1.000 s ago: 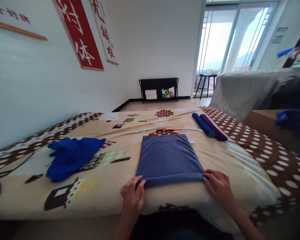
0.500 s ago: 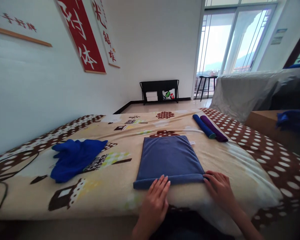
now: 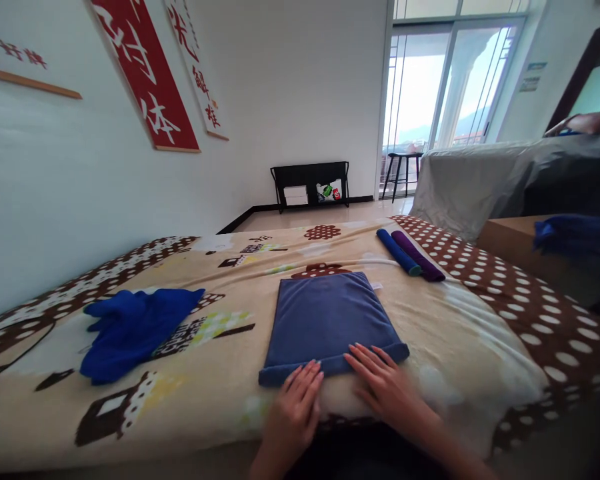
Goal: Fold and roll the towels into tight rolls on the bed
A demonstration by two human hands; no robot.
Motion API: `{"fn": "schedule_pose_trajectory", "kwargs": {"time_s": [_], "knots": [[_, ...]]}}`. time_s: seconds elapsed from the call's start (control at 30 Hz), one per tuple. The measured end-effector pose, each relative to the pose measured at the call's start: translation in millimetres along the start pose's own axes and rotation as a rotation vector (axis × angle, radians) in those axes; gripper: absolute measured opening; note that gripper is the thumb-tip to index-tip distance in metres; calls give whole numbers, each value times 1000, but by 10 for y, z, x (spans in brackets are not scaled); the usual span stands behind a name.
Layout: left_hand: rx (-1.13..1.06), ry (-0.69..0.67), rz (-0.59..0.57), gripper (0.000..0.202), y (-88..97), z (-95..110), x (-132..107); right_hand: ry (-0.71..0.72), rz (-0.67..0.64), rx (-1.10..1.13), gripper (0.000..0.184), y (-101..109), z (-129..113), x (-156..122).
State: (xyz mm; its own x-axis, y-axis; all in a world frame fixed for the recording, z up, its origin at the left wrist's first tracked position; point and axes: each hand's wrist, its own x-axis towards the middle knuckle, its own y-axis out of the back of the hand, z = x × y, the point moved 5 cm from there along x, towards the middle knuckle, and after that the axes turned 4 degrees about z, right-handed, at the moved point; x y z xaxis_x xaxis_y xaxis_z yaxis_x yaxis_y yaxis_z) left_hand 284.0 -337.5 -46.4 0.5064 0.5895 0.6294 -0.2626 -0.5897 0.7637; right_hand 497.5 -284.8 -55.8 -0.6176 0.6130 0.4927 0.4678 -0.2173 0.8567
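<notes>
A slate-blue towel (image 3: 327,317) lies flat on the patterned blanket (image 3: 220,373), its near edge rolled over into a narrow fold. My left hand (image 3: 295,407) rests flat with fingers stretched out, fingertips on that rolled edge near its middle. My right hand (image 3: 385,387) lies beside it, fingers spread and pressed on the same rolled edge, slightly to the right. Neither hand grips anything.
A crumpled bright blue cloth (image 3: 130,327) lies to the left. Two rolled towels, blue (image 3: 397,252) and purple (image 3: 417,255), sit at the far right of the blanket. A covered sofa (image 3: 485,180), a brown box (image 3: 525,250) and a black rack (image 3: 310,187) stand beyond.
Both hands moved from the towel's near corners toward the middle of the rolled edge; the left went first, then the right. The camera shifted slightly.
</notes>
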Motion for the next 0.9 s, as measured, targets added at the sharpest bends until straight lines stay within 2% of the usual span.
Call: {"fn": "schedule_pose_trajectory", "kwargs": {"time_s": [0.13,0.23,0.33,0.47,0.63,0.8,0.9], "knots": [[66,77,104,51,203,-432,-380,-123,110,-104,48,188,596,-430],[98,180,118,52,248,-611,-565,-188,81,-144,46,275,848,-640],[89,286,145,45,242,-694,-596,-224,68,-161,42,260,900,-674],[6,388,124,28,215,-875,-541,-240,145,-159,34,231,926,-600],[-123,441,97,20,283,-1102,-465,-210,192,-83,25,344,1022,-471],[-195,411,124,15,449,-1100,-421,-175,126,24,24,512,1019,-407],[-242,465,41,17,388,-1053,-449,-205,83,68,26,495,1003,-412]]}}
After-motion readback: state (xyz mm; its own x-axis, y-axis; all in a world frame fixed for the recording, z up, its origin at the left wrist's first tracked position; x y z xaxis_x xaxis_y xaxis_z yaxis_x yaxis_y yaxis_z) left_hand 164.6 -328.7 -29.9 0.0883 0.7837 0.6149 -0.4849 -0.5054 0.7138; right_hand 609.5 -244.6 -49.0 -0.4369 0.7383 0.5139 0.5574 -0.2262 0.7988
